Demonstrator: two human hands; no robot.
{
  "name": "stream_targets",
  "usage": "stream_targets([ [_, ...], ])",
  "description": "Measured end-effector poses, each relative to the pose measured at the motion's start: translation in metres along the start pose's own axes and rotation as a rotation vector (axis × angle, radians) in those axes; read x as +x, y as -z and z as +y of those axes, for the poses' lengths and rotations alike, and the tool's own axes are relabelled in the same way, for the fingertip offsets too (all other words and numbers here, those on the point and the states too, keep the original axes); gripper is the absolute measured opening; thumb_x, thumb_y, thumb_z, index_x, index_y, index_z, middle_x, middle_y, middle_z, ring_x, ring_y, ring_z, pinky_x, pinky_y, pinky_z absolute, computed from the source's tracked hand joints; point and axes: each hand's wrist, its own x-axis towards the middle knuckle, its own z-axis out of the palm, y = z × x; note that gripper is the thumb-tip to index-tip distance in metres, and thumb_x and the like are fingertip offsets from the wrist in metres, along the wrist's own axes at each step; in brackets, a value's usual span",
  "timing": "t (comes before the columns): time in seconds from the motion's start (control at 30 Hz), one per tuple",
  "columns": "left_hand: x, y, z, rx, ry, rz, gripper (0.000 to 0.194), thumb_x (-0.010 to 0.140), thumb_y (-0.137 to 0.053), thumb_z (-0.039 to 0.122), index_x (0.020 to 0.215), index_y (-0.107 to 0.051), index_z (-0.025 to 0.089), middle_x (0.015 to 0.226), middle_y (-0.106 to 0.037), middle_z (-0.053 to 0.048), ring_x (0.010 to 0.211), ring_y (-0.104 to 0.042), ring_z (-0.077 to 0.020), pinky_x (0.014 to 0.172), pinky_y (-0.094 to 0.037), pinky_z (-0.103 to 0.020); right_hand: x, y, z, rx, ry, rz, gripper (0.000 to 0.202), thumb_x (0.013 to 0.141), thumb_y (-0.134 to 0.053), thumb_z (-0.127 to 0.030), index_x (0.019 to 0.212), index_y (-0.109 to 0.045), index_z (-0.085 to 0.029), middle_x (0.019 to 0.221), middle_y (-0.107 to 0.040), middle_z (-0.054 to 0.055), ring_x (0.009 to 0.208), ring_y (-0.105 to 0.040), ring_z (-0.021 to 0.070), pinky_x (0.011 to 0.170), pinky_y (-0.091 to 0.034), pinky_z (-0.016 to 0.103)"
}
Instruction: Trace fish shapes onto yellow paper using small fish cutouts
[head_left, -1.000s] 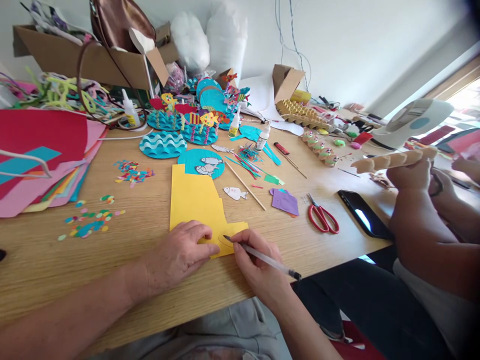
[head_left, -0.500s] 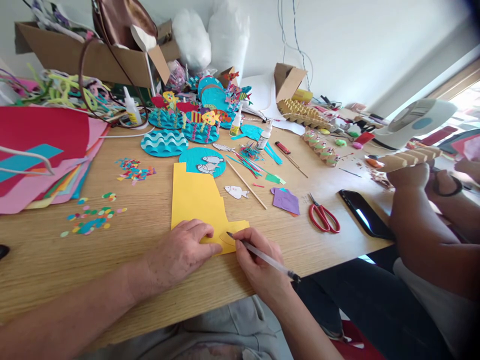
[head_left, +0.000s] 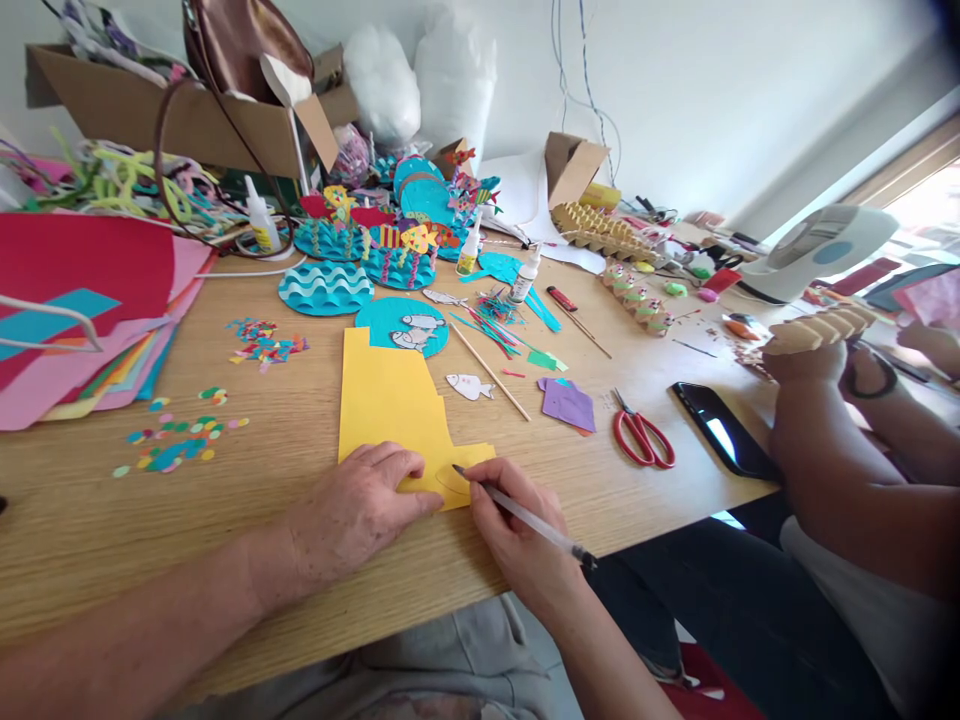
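Note:
My right hand (head_left: 517, 530) grips a pen (head_left: 536, 518) with a clear barrel, its tip on a sheet of yellow paper (head_left: 388, 400). A thin curved pencil-like line shows on the paper beside the tip. Across the sheet's lower left part lies my left hand (head_left: 360, 510), thumb and fingers apart, pressing it to the table. Stepped cuts mark the sheet's right edge. Just beyond it are a blue disc (head_left: 369, 318) with fish cutouts on it and a white fish cutout (head_left: 469, 386). A wooden stick (head_left: 491, 372) lies beside that fish.
Red-handled scissors (head_left: 643, 440) and a phone (head_left: 724, 428) lie to the right. Farther right, another person's hand (head_left: 806, 362) holds a piece of egg carton (head_left: 821, 328). Paper confetti (head_left: 176, 440) and coloured sheets (head_left: 90, 310) are at left. Glue bottles (head_left: 527, 275) stand behind.
The view has shifted very slightly. Both hands keep nearly the same place on the yellow paper, and the pen tip stays at the drawn curve.

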Motion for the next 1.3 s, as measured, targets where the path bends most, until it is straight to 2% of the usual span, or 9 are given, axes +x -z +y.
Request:
stream_targets([
  [0.2, -0.0014, -0.0008, 0.0005, -0.001, -0.001, 0.012, 0.026, 0.088, -0.041, 0.015, 0.100, -0.061, 0.027, 0.096, -0.049, -0.005, 0.088, -0.045, -0.0189, 0.077, -0.041, -0.033, -0.0004, 0.0000, -0.0014, 0.016, 0.021, -0.010, 0.011, 0.079, -0.048, -0.018, 0.080, -0.059, -0.020, 0.057, -0.058, -0.003, 0.049, -0.052, 0.0102, 0.047, -0.035, 0.020],
  [0.43, 0.0006, 0.0013, 0.0015, 0.002, -0.009, 0.014, 0.027, 0.089, -0.040, 0.014, 0.100, -0.061, 0.027, 0.094, -0.049, -0.005, 0.087, -0.046, -0.0185, 0.076, -0.041, -0.033, -0.0003, -0.0004, -0.0019, 0.031, 0.018, -0.020, 0.010, 0.079, -0.049, -0.017, 0.080, -0.059, -0.019, 0.058, -0.058, -0.003, 0.051, -0.052, 0.0090, 0.051, -0.036, 0.018],
  [0.67, 0.0004, -0.0002, -0.0003, 0.003, -0.030, 0.041, 0.027, 0.090, -0.039, 0.015, 0.100, -0.062, 0.027, 0.093, -0.050, -0.004, 0.086, -0.046, -0.0175, 0.074, -0.040, -0.031, -0.0016, -0.0009, 0.0003, 0.021, 0.040, 0.008, 0.010, 0.078, -0.048, -0.016, 0.078, -0.058, -0.018, 0.055, -0.054, -0.004, 0.047, -0.047, 0.0083, 0.050, -0.034, 0.019],
  [1.0, -0.0005, -0.0011, -0.0021, -0.018, -0.050, 0.069, 0.030, 0.091, -0.035, 0.015, 0.099, -0.063, 0.025, 0.094, -0.050, -0.006, 0.087, -0.046, -0.0189, 0.075, -0.041, -0.033, -0.0059, 0.0048, -0.0011, 0.037, 0.061, -0.015, 0.009, 0.075, -0.047, -0.014, 0.071, -0.055, -0.017, 0.048, -0.042, -0.007, 0.043, -0.038, 0.0072, 0.048, -0.029, 0.020],
  [1.3, -0.0015, -0.0013, -0.0017, -0.011, -0.039, 0.057, 0.027, 0.089, -0.040, 0.015, 0.101, -0.061, 0.026, 0.095, -0.051, -0.005, 0.088, -0.047, -0.0191, 0.076, -0.041, -0.033, -0.0068, 0.0049, -0.0018, 0.073, 0.043, 0.007, 0.010, 0.076, -0.047, -0.015, 0.071, -0.055, -0.017, 0.047, -0.040, -0.008, 0.042, -0.039, 0.0074, 0.047, -0.030, 0.020],
])
